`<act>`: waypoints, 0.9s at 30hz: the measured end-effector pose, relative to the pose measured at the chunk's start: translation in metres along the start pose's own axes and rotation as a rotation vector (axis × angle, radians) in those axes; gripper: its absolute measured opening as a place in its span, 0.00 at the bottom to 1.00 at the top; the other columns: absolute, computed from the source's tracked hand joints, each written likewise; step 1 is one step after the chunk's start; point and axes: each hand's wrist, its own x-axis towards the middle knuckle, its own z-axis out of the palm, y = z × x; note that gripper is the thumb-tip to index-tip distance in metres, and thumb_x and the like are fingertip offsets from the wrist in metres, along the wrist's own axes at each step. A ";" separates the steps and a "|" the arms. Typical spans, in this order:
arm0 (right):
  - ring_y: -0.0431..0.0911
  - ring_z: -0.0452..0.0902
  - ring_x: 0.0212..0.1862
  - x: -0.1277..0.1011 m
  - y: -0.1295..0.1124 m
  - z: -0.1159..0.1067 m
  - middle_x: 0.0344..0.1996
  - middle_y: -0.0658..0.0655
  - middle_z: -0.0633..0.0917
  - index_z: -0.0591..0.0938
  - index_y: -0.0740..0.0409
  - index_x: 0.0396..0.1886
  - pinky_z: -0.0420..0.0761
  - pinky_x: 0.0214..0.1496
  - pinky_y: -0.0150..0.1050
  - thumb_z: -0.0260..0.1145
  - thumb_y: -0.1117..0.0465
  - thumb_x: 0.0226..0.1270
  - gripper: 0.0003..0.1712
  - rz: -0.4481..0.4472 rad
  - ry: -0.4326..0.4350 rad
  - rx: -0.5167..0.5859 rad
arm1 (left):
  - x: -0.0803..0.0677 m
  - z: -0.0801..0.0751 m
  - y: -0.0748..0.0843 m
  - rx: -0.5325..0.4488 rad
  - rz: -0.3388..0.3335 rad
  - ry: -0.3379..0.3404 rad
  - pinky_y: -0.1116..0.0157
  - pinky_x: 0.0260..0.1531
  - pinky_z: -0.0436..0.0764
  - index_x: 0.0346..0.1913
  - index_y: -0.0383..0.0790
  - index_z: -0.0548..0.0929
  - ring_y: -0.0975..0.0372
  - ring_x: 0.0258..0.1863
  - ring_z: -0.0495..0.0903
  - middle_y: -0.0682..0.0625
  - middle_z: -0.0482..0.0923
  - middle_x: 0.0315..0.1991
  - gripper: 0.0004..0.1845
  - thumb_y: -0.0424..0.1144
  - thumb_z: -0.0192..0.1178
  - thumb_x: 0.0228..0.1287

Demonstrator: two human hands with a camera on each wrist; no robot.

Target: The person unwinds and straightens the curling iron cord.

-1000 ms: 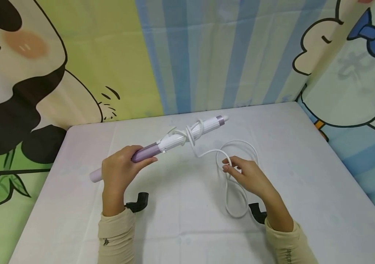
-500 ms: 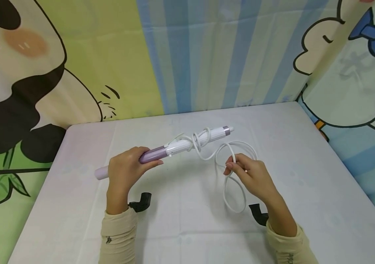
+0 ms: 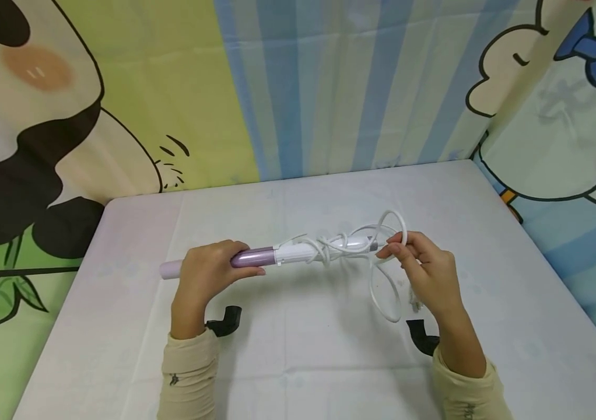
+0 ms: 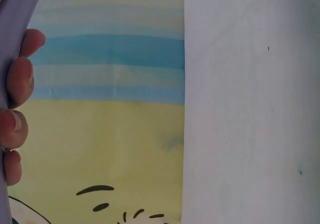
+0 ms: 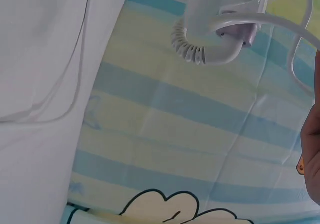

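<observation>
A purple and white curling iron [image 3: 253, 257] is held level above the table. My left hand [image 3: 206, 271] grips its purple barrel from above; in the left wrist view the fingertips [image 4: 20, 81] curl round that barrel. White power cord [image 3: 393, 297] is looped loosely around the white handle [image 3: 295, 252]. Close to the handle's right end, my right hand [image 3: 431, 277] pinches a loop of cord between thumb and fingers. A ribbed cord sleeve [image 5: 189, 49] shows at the handle end in the right wrist view. What looks like the plug [image 3: 414, 300] hangs below the right hand, partly hidden.
A white-covered table [image 3: 308, 373] spreads beneath both hands. Behind it stands a printed cloth backdrop [image 3: 329, 87] with cartoon figures and stripes. A black strap piece [image 3: 224, 322] sticks out at the left wrist, and another black piece [image 3: 424, 338] at the right.
The curling iron has been lowered and turned nearly level, its tip shifting right and down. My right hand has moved right and slightly up with the cord, now beside the handle's end.
</observation>
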 end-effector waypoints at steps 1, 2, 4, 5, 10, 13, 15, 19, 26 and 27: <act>0.31 0.63 0.19 0.001 0.000 -0.002 0.24 0.55 0.86 0.78 0.65 0.35 0.65 0.25 0.22 0.63 0.74 0.56 0.07 0.004 0.020 -0.006 | 0.000 0.000 0.000 -0.005 0.004 -0.008 0.67 0.19 0.73 0.31 0.45 0.85 0.65 0.18 0.76 0.54 0.83 0.23 0.26 0.61 0.71 0.32; 0.31 0.64 0.19 0.005 -0.011 -0.006 0.23 0.55 0.85 0.78 0.67 0.34 0.67 0.26 0.22 0.62 0.75 0.56 0.06 0.021 0.031 -0.037 | 0.000 0.000 0.000 -0.013 0.006 -0.014 0.66 0.19 0.73 0.31 0.45 0.85 0.65 0.18 0.76 0.54 0.82 0.23 0.25 0.61 0.71 0.32; 0.30 0.65 0.19 0.007 -0.009 -0.010 0.24 0.47 0.86 0.78 0.68 0.34 0.68 0.28 0.20 0.61 0.75 0.57 0.05 0.033 0.063 -0.051 | -0.001 0.000 0.001 -0.022 0.011 -0.023 0.67 0.19 0.73 0.31 0.45 0.85 0.66 0.18 0.75 0.54 0.82 0.23 0.25 0.60 0.71 0.32; 0.30 0.66 0.20 0.007 -0.008 -0.013 0.25 0.41 0.85 0.78 0.68 0.34 0.68 0.28 0.20 0.61 0.73 0.58 0.04 0.046 0.075 -0.060 | -0.001 0.000 0.000 -0.026 0.014 -0.027 0.67 0.20 0.73 0.31 0.46 0.85 0.66 0.18 0.75 0.55 0.82 0.23 0.25 0.61 0.71 0.32; 0.27 0.73 0.29 0.008 -0.003 -0.025 0.28 0.22 0.78 0.78 0.69 0.36 0.70 0.29 0.19 0.59 0.68 0.62 0.07 0.157 0.145 -0.119 | -0.003 -0.002 -0.001 -0.057 0.040 -0.020 0.67 0.21 0.73 0.31 0.47 0.86 0.67 0.19 0.75 0.57 0.82 0.23 0.25 0.60 0.72 0.30; 0.26 0.74 0.32 0.009 -0.001 -0.030 0.27 0.22 0.78 0.78 0.69 0.38 0.70 0.30 0.18 0.58 0.66 0.64 0.08 0.224 0.194 -0.137 | -0.004 -0.003 -0.002 -0.089 0.064 -0.007 0.67 0.21 0.74 0.31 0.47 0.86 0.67 0.20 0.77 0.57 0.83 0.24 0.25 0.60 0.73 0.28; 0.25 0.74 0.32 0.009 0.001 -0.032 0.26 0.22 0.78 0.78 0.68 0.38 0.69 0.30 0.18 0.58 0.65 0.65 0.09 0.250 0.214 -0.148 | -0.004 -0.004 -0.003 -0.115 0.081 0.001 0.68 0.22 0.75 0.31 0.47 0.86 0.68 0.21 0.78 0.57 0.83 0.25 0.25 0.59 0.73 0.28; 0.27 0.74 0.31 0.010 0.011 -0.032 0.25 0.23 0.78 0.79 0.68 0.38 0.69 0.30 0.18 0.59 0.63 0.65 0.11 0.282 0.232 -0.180 | -0.004 -0.005 -0.004 -0.177 0.128 0.015 0.69 0.22 0.75 0.30 0.47 0.86 0.69 0.21 0.77 0.58 0.83 0.24 0.25 0.60 0.73 0.27; 0.36 0.66 0.21 -0.008 0.095 -0.034 0.28 0.45 0.87 0.81 0.55 0.39 0.64 0.23 0.22 0.62 0.53 0.62 0.12 0.340 0.249 -0.177 | -0.006 -0.002 -0.008 -0.273 0.176 0.107 0.68 0.24 0.76 0.30 0.44 0.86 0.68 0.22 0.79 0.55 0.83 0.25 0.25 0.58 0.73 0.30; 0.36 0.63 0.19 -0.013 0.114 -0.035 0.28 0.45 0.87 0.82 0.52 0.40 0.62 0.20 0.23 0.61 0.51 0.62 0.12 0.338 0.244 -0.204 | -0.006 -0.002 -0.009 -0.275 0.165 0.126 0.68 0.24 0.76 0.31 0.43 0.85 0.67 0.22 0.79 0.55 0.83 0.25 0.26 0.60 0.71 0.32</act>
